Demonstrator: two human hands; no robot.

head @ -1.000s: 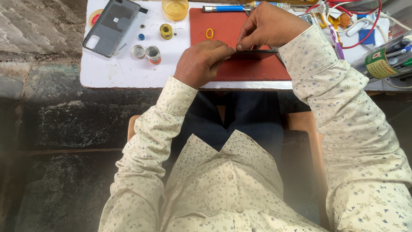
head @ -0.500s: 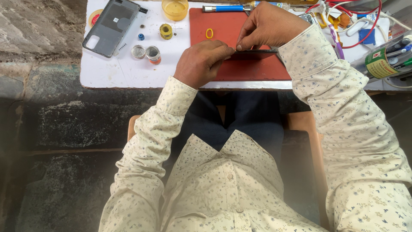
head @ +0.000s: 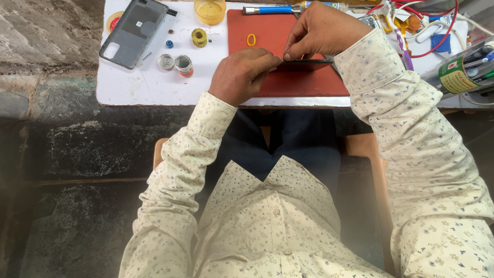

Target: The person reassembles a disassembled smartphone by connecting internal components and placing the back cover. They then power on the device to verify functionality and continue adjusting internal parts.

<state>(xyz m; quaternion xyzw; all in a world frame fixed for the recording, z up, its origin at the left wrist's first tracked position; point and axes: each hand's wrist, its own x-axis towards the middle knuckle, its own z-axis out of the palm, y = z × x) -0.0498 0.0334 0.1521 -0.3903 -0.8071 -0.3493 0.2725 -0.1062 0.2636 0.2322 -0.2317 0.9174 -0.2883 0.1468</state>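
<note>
Nothing has really shifted since the earlier frames: we see both hands in the same spot, pinching the same thin dark slab (head: 309, 65), which looks like a phone held edge-on, flat and glossy black, just above the red mat (head: 267, 31).

The left hand (head: 242, 74) has its fingers curled together, with the thumb and forefinger clamped on the slab's left end. The right hand (head: 321, 31) comes in from above, fingertips (head: 289, 54) squeezed tight on the top edge near the same end. The two hands are touching or nearly so right there. We can't tell if something tiny sits between the right fingertips.

The mat is a smooth rectangular sheet lying on a white table (head: 139, 87) with a worn edge. A small yellow ring (head: 251, 39) lies on the mat just beside the right hand. Further left on the table: a grey phone back cover (head: 134, 32) with a camera cutout, two little round pots (head: 175, 63), a yellow tape roll (head: 198, 37) and a translucent yellow dish (head: 210, 10). A blue-handled tool (head: 272, 10) lies along the mat's top edge. Off to the right there's a tangle of red and white wires (head: 437, 25).
</note>
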